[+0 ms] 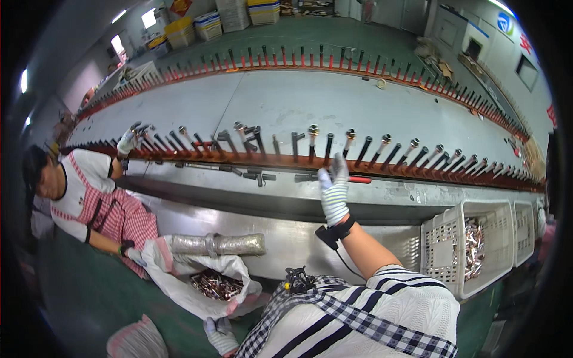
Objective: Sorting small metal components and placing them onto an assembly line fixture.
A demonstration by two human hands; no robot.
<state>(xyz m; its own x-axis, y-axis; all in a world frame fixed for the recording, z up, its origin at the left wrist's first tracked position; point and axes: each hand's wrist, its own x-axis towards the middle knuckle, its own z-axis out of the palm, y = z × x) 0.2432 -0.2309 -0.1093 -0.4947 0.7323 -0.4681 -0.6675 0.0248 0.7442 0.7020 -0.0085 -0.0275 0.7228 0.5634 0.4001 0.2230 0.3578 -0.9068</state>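
Observation:
My right hand [334, 190], in a white striped glove, is raised at the near row of upright rods, its fingers stretched and apart with nothing seen in them. Close to its fingertips stand a black rod [329, 148] and a rod topped with a metal fitting [350, 138]. Low at the left, my left hand [221, 335], also gloved, has its fingers closed at the lower edge of a white woven sack [242, 265]. Small copper-coloured metal parts [216, 285] lie inside the sack's open mouth.
A co-worker [89, 191] at the left touches the sack with one gloved hand and reaches to the rods with the other. A wrapped silvery roll [239, 244] lies by the sack. White crates [441, 244] with metal parts stand right. A red-handled tool [360, 179] lies below the rods.

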